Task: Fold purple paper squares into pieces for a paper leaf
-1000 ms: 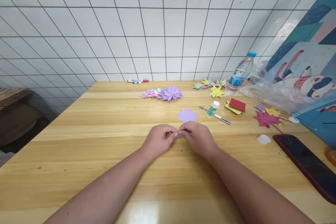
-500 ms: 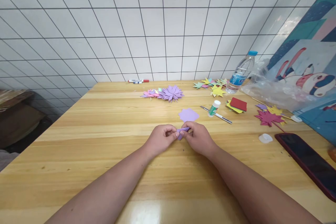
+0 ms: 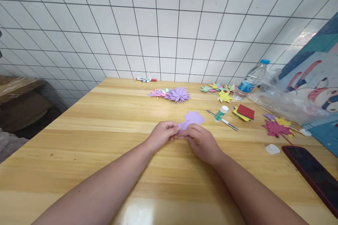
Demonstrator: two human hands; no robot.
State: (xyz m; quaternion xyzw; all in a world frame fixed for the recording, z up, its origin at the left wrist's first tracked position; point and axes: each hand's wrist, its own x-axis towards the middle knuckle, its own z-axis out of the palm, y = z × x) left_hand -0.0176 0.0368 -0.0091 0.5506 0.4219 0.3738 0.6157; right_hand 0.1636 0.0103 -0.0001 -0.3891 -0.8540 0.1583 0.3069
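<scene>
Between my hands, low over the table, is a small piece of purple paper. My left hand pinches its left side between thumb and fingers. My right hand is closed on its lower right edge, fingertips bent over it. Just behind, a flat purple paper cutout lies on the table, partly covered by the held piece and my right hand. Farther back sits a layered purple paper flower, with pink and green paper shapes at its left.
Right of my hands are a glue stick, a craft knife, coloured paper squares, paper leaves, a white cap and a phone. A water bottle and markers stand near the tiled wall.
The purple paper, seen folded narrow before, now shows a broader face. My right fingers have shifted to its lower edge. The whole view has swung slightly left.
</scene>
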